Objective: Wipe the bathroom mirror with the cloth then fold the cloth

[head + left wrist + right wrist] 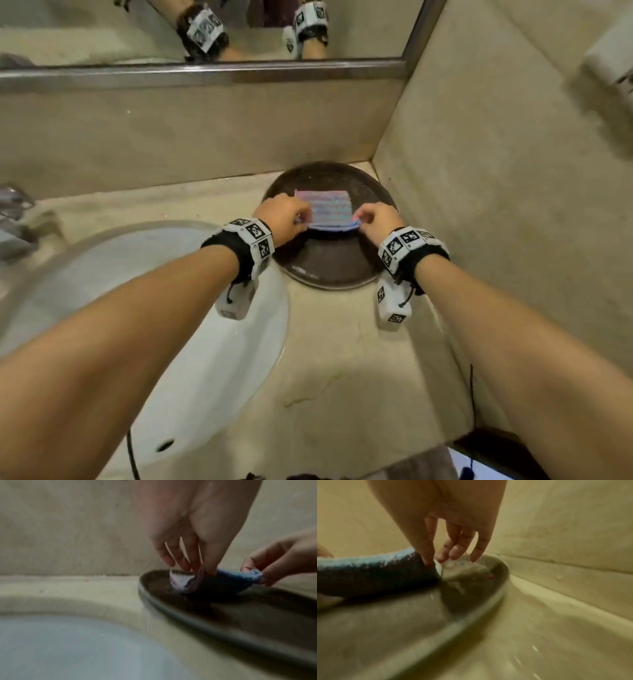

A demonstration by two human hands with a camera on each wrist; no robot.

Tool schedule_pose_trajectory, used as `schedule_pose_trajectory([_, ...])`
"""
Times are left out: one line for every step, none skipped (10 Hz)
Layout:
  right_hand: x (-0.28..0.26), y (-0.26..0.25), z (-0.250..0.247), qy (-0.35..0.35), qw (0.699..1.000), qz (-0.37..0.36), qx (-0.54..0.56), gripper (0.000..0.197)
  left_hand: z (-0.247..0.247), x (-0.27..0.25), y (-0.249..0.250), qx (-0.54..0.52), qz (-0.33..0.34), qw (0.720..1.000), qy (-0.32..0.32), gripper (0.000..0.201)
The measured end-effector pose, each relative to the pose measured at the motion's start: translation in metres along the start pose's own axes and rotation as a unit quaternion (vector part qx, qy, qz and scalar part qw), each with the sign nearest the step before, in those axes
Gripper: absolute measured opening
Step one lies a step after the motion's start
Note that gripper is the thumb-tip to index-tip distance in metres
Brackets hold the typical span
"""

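A small striped pink-and-blue cloth (325,209) lies on a round dark tray (325,267) in the counter's far right corner, its near edge lifted. My left hand (286,219) pinches the cloth's near left corner (197,578). My right hand (378,219) pinches the near right corner (429,562), also seen as the blue fold (255,574) between thumb and finger. The cloth's blue underside (373,572) hangs between both hands just above the tray (471,588). The mirror (137,31) runs along the wall at the top and reflects both wrists.
A white oval sink (191,342) sits in the beige counter (342,370) to the left of the tray. A metal tap (17,219) stands at the far left. Beige walls (496,205) close the corner behind and to the right. A white fixture (609,61) hangs on the right wall.
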State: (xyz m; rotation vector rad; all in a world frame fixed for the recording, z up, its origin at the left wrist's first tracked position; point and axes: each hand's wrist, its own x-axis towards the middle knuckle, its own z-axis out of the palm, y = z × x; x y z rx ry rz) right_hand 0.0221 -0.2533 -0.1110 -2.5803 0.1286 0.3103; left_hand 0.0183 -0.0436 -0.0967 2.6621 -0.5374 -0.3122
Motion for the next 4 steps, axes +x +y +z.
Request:
schedule_pose_trajectory([-0.014,0.014,0.016,-0.045,0.993,0.007,-0.106,0.021,0.035,-0.016,-0.005,0.010,0.030,0.999,-0.028,0.017])
schedule_pose_trajectory([-0.020,0.011,0.010,-0.029,0.990,-0.017,-0.136,0.029,0.035,-0.021,-0.002,0.008,0.032,0.999,-0.008,0.017])
schedule_pose_trajectory([-0.025,0.008,0.003,-0.070,0.984,-0.022,-0.164,0.032,0.029,-0.022,0.002,0.022,0.023,0.998,-0.049,0.020])
schedule_pose_trajectory([-0.030,-0.002,-0.009,-0.087,0.985,-0.037,-0.142,0.033,0.009,-0.025,0.011,0.020,0.005,0.999,-0.047,0.024])
